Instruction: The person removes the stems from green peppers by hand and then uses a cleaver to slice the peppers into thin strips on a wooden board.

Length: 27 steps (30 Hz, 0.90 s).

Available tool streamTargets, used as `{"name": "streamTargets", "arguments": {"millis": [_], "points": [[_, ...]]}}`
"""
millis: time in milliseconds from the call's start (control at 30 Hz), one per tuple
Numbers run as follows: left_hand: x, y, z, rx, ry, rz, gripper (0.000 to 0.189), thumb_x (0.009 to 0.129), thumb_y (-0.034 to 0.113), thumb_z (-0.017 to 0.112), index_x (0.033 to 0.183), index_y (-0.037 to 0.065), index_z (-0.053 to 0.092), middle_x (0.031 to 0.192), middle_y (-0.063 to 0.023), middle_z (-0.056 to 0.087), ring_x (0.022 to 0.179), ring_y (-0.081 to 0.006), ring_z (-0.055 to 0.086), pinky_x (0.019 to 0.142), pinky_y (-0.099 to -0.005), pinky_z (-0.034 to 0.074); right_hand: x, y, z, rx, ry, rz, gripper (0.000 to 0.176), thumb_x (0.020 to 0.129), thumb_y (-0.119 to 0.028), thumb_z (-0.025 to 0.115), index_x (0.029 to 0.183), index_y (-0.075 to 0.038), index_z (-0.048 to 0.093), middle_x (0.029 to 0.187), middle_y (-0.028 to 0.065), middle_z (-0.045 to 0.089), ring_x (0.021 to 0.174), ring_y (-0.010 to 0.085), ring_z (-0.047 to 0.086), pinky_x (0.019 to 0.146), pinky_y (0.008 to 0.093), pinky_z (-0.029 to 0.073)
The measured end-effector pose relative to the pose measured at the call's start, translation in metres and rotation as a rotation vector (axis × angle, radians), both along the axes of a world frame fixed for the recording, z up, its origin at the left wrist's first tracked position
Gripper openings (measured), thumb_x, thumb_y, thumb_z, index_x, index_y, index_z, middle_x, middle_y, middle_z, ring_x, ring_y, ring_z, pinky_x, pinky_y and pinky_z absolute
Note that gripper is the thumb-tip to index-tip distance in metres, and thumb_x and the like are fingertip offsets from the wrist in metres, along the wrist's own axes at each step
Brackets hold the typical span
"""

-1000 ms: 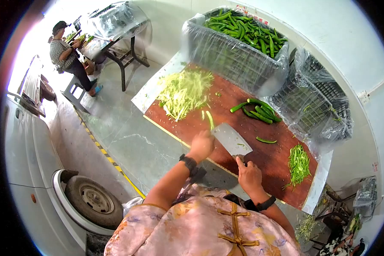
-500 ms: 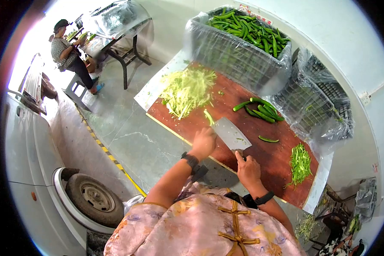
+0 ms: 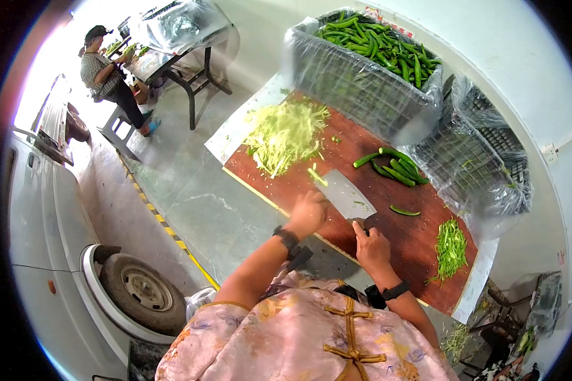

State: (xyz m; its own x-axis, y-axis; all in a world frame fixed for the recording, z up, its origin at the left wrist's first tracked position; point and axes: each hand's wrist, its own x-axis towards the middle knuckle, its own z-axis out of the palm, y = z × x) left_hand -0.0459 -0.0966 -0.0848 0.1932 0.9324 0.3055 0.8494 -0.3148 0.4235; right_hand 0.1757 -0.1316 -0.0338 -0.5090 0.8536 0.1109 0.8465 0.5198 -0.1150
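Observation:
My right hand (image 3: 373,249) grips a cleaver (image 3: 348,195) by its handle, the forefinger stretched along it. The broad blade lies over the red-brown board (image 3: 388,238), with small green bits on it. My left hand (image 3: 308,212) is curled by the near side of the blade, and its fingers hide whatever is under them. A pale green cut piece (image 3: 317,174) lies just beyond the blade's far left end. Farther left is a large heap of pale green shreds (image 3: 285,136). Several whole green chili peppers (image 3: 400,167) lie beyond the cleaver, and a single pepper (image 3: 405,211) lies to its right.
A plastic-lined crate (image 3: 362,82) full of green peppers stands behind the board, with another lined crate (image 3: 467,155) beside it. Darker green shreds (image 3: 450,251) lie at the board's right end. A person (image 3: 105,76) stands at a far table (image 3: 165,60). A van (image 3: 57,254) is at left.
The view has shifted slightly, so the board and crates appear a little farther right. The cleaver blade has tilted a little and looks narrower. Both hands stay close to where they were.

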Motion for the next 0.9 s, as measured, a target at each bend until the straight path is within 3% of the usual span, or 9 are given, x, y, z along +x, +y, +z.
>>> {"name": "streamTargets", "arguments": {"millis": [233, 433, 600, 800, 900], "points": [[0.007, -0.004, -0.009, -0.010, -0.079, -0.086, 0.013, 0.072, 0.015, 0.060, 0.083, 0.010, 0.066, 0.098, -0.0035, 0.060, 0.097, -0.0244, 0.052, 0.079, -0.0395, 0.041, 0.014, -0.011, 0.013, -0.030, -0.034, -0.032, 0.040, 0.085, -0.015, 0.059, 0.124, -0.016, 0.057, 0.077, 0.0136, 0.051, 0.070, 0.0312, 0.056, 0.061, 0.0421, 0.047], [0.005, -0.010, 0.005, 0.015, -0.074, -0.054, 0.016, 0.073, 0.015, 0.060, 0.086, 0.009, 0.066, 0.100, -0.0049, 0.059, 0.096, -0.0264, 0.052, 0.081, -0.0395, 0.041, 0.009, -0.003, 0.011, -0.013, -0.027, -0.027, 0.039, 0.084, -0.015, 0.059, 0.124, -0.016, 0.058, 0.078, 0.0131, 0.051, 0.070, 0.0313, 0.056, 0.062, 0.0428, 0.047], [0.004, -0.009, 0.003, 0.163, 0.020, -0.131, 0.024, 0.072, 0.013, 0.060, 0.094, 0.003, 0.065, 0.109, -0.0110, 0.059, 0.106, -0.0296, 0.052, 0.089, -0.0421, 0.041, 0.017, -0.002, 0.009, -0.006, -0.031, -0.035, 0.040, 0.084, -0.015, 0.060, 0.124, -0.018, 0.057, 0.077, 0.0124, 0.051, 0.070, 0.0314, 0.056, 0.062, 0.0423, 0.047], [0.004, -0.007, -0.002, 0.197, -0.021, -0.194, 0.030, 0.070, 0.012, 0.060, 0.097, -0.002, 0.060, 0.104, -0.0147, 0.059, 0.106, -0.0314, 0.053, 0.092, -0.0432, 0.041, 0.023, 0.004, 0.007, 0.068, -0.058, 0.014, 0.039, 0.083, -0.014, 0.061, 0.121, -0.019, 0.060, 0.076, 0.0109, 0.051, 0.068, 0.0304, 0.056, 0.060, 0.0402, 0.048], [0.004, -0.007, 0.000, 0.139, -0.046, -0.187, 0.029, 0.069, 0.012, 0.061, 0.095, -0.001, 0.060, 0.101, -0.0156, 0.059, 0.102, -0.0321, 0.054, 0.091, -0.0420, 0.042, 0.017, 0.007, 0.007, 0.025, -0.010, 0.065, 0.042, 0.080, -0.010, 0.052, 0.121, -0.019, 0.058, 0.078, 0.0132, 0.054, 0.070, 0.0326, 0.057, 0.061, 0.0438, 0.049]]}}
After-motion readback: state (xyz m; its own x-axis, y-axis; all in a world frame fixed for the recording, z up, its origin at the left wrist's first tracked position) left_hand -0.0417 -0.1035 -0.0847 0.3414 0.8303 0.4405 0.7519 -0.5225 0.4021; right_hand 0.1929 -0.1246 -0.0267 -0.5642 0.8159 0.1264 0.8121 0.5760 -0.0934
